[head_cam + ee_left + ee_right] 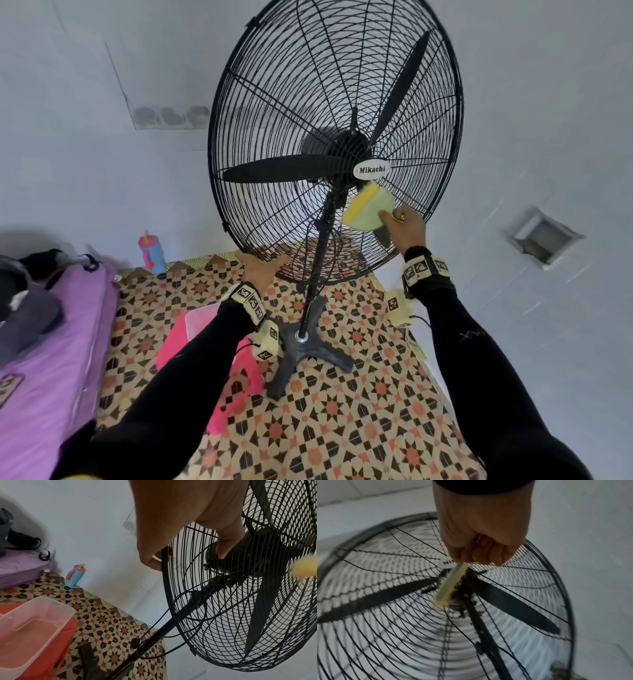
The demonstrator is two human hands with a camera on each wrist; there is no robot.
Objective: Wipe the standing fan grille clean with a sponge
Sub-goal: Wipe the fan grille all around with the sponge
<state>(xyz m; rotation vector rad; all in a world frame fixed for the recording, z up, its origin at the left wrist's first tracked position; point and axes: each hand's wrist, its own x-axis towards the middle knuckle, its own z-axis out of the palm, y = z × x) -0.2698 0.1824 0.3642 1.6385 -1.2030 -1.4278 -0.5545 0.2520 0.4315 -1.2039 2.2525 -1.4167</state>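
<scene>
One clear tub (34,626), contents unclear, on red stool (56,649).

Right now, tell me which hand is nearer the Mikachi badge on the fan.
Right. The right hand holds the sponge just below the badge; the left hand grips the grille's lower rim, well away from it.

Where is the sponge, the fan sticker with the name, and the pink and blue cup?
sponge (368,209), head view, pale green face.
name sticker (371,169), head view, white middle.
cup (153,251), head view, blue body.
</scene>
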